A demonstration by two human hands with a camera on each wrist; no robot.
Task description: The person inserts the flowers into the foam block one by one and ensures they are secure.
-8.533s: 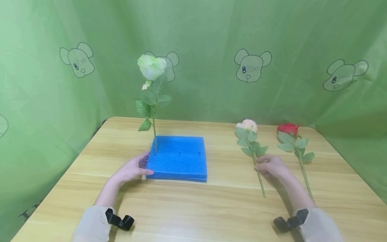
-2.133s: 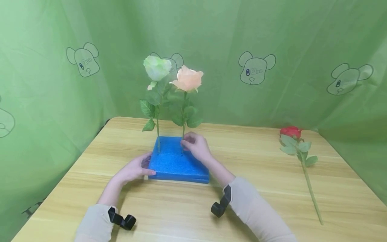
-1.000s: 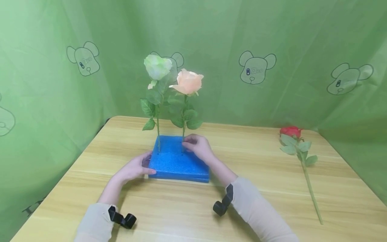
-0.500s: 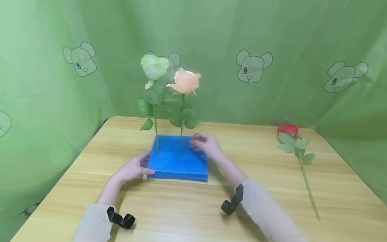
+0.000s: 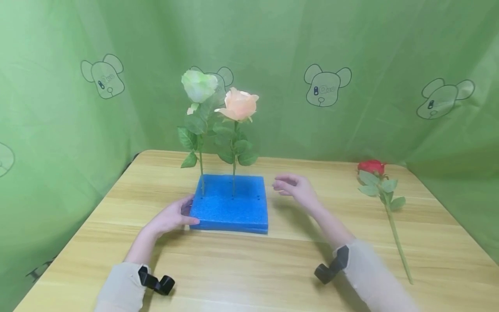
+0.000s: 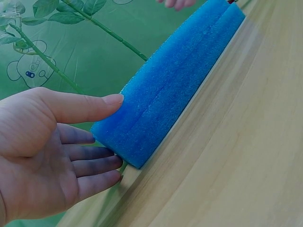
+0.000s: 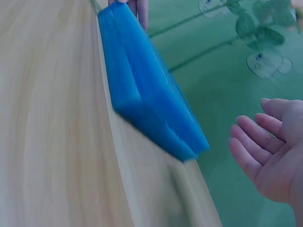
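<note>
A blue foam block [image 5: 230, 212] with small holes in its top lies on the table. A white-green rose [image 5: 199, 86] stands upright in its left side. To the right of it a peach rose [image 5: 238, 105] stands upright in the block's middle. My left hand [image 6: 57, 137] rests at the block's left end, thumb on the near corner and the other fingers fairly straight along the side. Just right of the block, my right hand [image 5: 296, 190] is in the air above the table with relaxed fingers, holding nothing. In the right wrist view its palm and fingers are apart from the block.
A red rose [image 5: 372, 167] lies on the right side of the wooden table [image 5: 241, 268], its stem toward the near edge. A green curtain [image 5: 265, 43] with mouse-like prints hangs behind and along both sides.
The peach rose went from lying on the table to standing in the foam block. My right hand then let go of its stem and moved right, off the block. My left hand stayed put.
</note>
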